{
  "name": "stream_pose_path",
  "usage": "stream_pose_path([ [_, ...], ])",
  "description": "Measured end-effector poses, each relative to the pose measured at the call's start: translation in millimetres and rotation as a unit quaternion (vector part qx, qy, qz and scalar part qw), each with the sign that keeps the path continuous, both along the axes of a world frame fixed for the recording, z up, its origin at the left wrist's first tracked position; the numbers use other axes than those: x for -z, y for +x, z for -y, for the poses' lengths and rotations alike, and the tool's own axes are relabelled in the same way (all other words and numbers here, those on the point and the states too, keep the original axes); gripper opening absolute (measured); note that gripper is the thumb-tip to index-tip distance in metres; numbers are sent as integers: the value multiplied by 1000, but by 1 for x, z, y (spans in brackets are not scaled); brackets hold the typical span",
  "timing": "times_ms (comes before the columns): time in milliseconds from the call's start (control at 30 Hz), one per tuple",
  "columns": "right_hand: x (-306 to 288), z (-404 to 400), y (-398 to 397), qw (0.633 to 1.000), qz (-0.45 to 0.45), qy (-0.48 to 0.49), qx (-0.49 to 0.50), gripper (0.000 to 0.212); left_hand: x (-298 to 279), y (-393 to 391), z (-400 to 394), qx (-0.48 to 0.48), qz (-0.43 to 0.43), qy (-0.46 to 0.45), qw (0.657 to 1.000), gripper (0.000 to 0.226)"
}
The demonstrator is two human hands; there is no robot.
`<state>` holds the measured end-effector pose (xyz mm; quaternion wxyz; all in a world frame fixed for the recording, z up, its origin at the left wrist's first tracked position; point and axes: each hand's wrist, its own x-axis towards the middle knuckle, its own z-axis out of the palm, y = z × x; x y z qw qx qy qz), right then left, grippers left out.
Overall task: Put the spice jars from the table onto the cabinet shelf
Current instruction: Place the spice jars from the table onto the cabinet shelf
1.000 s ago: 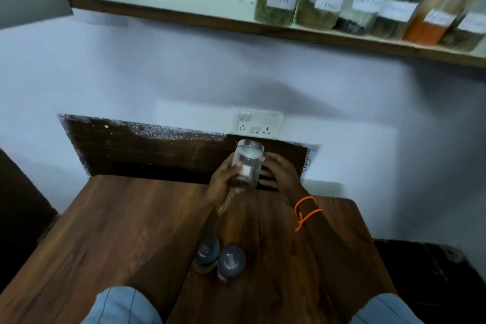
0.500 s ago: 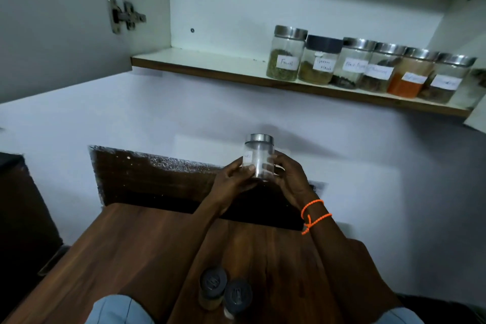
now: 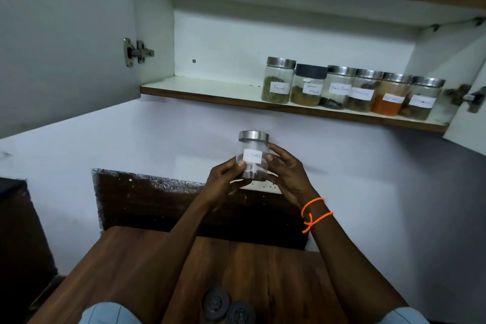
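Both hands, left hand (image 3: 223, 181) and right hand (image 3: 286, 176), grip a clear steel-lidded jar (image 3: 253, 156) labelled "cloves" at frame centre, upright above the table (image 3: 131, 265). Six labelled jars (image 3: 342, 89) line the cabinet shelf (image 3: 200, 89), upper right; two dark-lidded jars (image 3: 226, 305) stand at the bottom edge.

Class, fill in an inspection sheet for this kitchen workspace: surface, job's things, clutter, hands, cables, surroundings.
Surface: wooden table, bare wood at left.
Job's things: cloves jar held upright in the air below the cabinet shelf; six labelled jars in a row on the shelf; two dark-lidded jars on the table.
Clutter: nothing seen.
Hands: left hand and right hand grip the cloves jar from either side.
Cables: nothing seen.
Surroundings: open cabinet door, white wall.
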<state>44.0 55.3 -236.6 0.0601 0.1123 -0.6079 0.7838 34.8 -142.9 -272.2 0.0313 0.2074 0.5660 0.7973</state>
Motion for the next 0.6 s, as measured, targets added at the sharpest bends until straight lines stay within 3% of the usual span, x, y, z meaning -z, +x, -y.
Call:
stream_pose_path([
  [367, -25, -2, 2, 1000, -23, 5, -14, 62, -16, -8, 3, 26, -27, -16, 999, 56],
  [600, -59, 3, -9, 995, -74, 67, 26, 54, -45, -24, 10, -42, -97, -49, 993, 54],
])
